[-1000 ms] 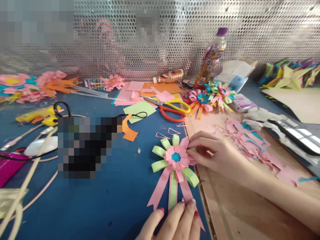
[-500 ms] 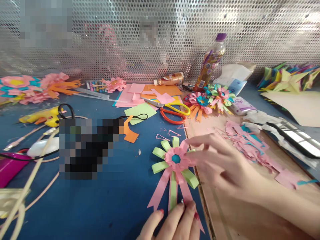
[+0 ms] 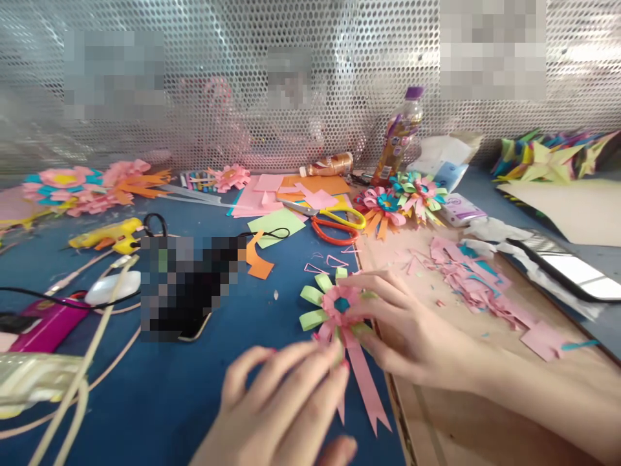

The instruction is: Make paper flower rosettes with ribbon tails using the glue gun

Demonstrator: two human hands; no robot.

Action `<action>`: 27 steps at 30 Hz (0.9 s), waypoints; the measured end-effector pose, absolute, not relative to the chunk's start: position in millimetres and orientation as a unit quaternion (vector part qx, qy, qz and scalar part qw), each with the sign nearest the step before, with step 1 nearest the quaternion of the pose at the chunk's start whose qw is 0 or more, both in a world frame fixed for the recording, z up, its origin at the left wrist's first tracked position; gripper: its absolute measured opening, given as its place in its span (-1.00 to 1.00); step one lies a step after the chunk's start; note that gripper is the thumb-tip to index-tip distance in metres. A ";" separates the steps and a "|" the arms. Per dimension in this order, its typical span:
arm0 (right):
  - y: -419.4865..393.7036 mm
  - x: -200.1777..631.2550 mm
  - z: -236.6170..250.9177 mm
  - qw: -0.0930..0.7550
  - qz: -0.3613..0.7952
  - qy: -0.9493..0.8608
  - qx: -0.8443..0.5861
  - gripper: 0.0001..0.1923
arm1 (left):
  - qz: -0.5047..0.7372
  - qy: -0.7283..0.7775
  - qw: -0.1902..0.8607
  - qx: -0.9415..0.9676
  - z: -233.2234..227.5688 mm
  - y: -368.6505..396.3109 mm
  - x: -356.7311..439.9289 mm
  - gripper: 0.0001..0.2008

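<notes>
A paper flower (image 3: 334,301) lies on the blue table, with pink petals, a teal centre, green loops and pink tails pointing toward me. My right hand (image 3: 402,317) has its fingers over the flower's right side and the thumb by the lower loops, gripping it there. From the front, my left hand (image 3: 286,395) reaches over the tails with fingers stretched out; its fingertips touch the flower's lower part. The left-hand fingers hide the green tail and part of the pink ones. Pink paper outlines (image 3: 337,261) lie just behind the flower.
Scissors (image 3: 334,223) rest beside coloured paper sheets (image 3: 276,226). A yellow glue gun (image 3: 109,236), cables and a dark phone (image 3: 194,298) lie left. Pink paper scraps (image 3: 466,278) cover the cardboard (image 3: 436,401) at right. Finished paper flowers (image 3: 388,204) and a bottle (image 3: 398,139) stand behind.
My left hand has moved up from the tail ends to the flower's lower part. My right hand has come down and closed on its right side. The view has shifted slightly.
</notes>
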State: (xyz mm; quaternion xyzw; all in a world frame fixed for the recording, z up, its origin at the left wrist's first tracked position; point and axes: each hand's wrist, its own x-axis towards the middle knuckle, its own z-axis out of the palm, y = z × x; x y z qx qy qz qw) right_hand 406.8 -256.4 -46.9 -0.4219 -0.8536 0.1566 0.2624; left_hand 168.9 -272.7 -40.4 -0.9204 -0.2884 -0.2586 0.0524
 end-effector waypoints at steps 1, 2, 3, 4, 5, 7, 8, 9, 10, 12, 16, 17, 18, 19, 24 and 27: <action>-256.4 407.7 -45.9 0.269 0.173 -0.845 -0.429 -0.70 | -0.243 -0.291 0.051 -0.924 -30.3 -264.6 168.2 -0.73; -256.1 408.9 -45.2 0.276 0.189 -0.835 -0.437 -0.67 | -0.228 -0.296 0.052 -0.926 -21.6 -255.5 168.9 -0.72; -255.5 410.4 -44.9 0.284 0.201 -0.824 -0.447 -0.66 | -0.220 -0.308 0.058 -0.924 -14.7 -245.4 170.9 -0.73; -254.7 412.0 -44.9 0.293 0.206 -0.811 -0.463 -0.65 | -0.202 -0.320 0.055 -0.924 -10.0 -234.4 174.3 -0.74; -253.7 413.7 -45.4 0.302 0.204 -0.796 -0.484 -0.67 | -0.190 -0.332 0.057 -0.922 -7.4 -222.8 178.9 -0.74; -251.6 416.8 -47.7 0.311 0.186 -0.770 -0.526 -0.75 | -0.125 -0.361 0.029 -0.924 -7.8 -199.8 189.8 -0.74; -250.7 418.0 -49.3 0.312 0.175 -0.757 -0.547 -0.78 | -0.099 -0.370 0.003 -0.924 -9.9 -189.3 195.3 -0.74; -249.8 418.9 -51.0 0.310 0.170 -0.745 -0.566 -0.79 | -0.081 -0.381 -0.031 -0.920 -12.6 -180.1 200.3 -0.74; -249.1 419.4 -52.9 0.307 0.174 -0.733 -0.582 -0.78 | -0.070 -0.396 -0.065 -0.913 -15.7 -172.6 204.5 -0.72; -247.6 418.7 -56.3 0.309 0.192 -0.711 -0.602 -0.77 | -0.060 -0.419 -0.134 -0.896 -21.8 -162.9 210.3 -0.65; -243.6 411.7 -59.7 0.331 0.205 -0.699 -0.600 -0.73 | -0.087 -0.434 -0.191 -0.876 -30.8 -160.3 215.4 -0.64; -242.7 409.5 -59.7 0.331 0.199 -0.701 -0.599 -0.71 | -0.094 -0.429 -0.194 -0.877 -32.1 -161.6 216.6 -0.65; -242.1 407.7 -59.6 0.329 0.192 -0.705 -0.599 -0.70 | -0.098 -0.422 -0.197 -0.879 -33.0 -163.3 217.9 -0.66; -241.9 406.2 -59.5 0.325 0.186 -0.710 -0.597 -0.68 | -0.100 -0.413 -0.198 -0.884 -33.6 -165.2 219.2 -0.67; -246.6 405.9 -61.0 0.303 0.183 -0.736 -0.578 -0.55 | -0.097 -0.386 -0.167 -0.902 -35.7 -173.5 225.2 -0.80; -250.7 408.9 -63.0 0.298 0.199 -0.750 -0.555 -0.51 | -0.099 -0.392 -0.161 -0.900 -36.9 -177.0 227.0 -0.80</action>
